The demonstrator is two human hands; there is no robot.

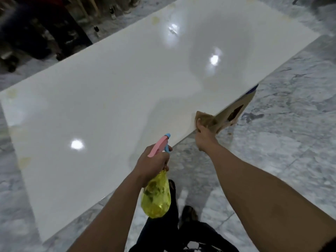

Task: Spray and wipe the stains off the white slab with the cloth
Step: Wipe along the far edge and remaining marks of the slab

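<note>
1. A large glossy white slab (127, 91) lies flat, low over a grey marbled floor (291, 142), and fills most of the view; bright light spots reflect off its surface.
2. Faint yellowish stains (24, 160) show near its left edge, with more at the left corner and at the far edge.
3. The left hand (151, 160) holds a spray bottle (156, 195) by the neck. Its fingers (166, 165) are clenched around the neck just under the pink head, and one finger reaches toward the blue trigger (167, 149).
4. The bottle's yellow body hangs below the hand over the floor, just off the slab's near edge, and the nozzle points out over the slab.
5. The right hand (204, 134) grips a tan cloth (207, 120) at the slab's near edge. Its fingers are closed on the bunched fabric, which sticks out beyond the knuckles and rests on the slab's rim.
6. Just beyond the cloth, a brown paper bag (234, 111) with a dark window leans against the same edge.
7. The person's dark trousers (163, 233) show below, between the forearms.
</note>
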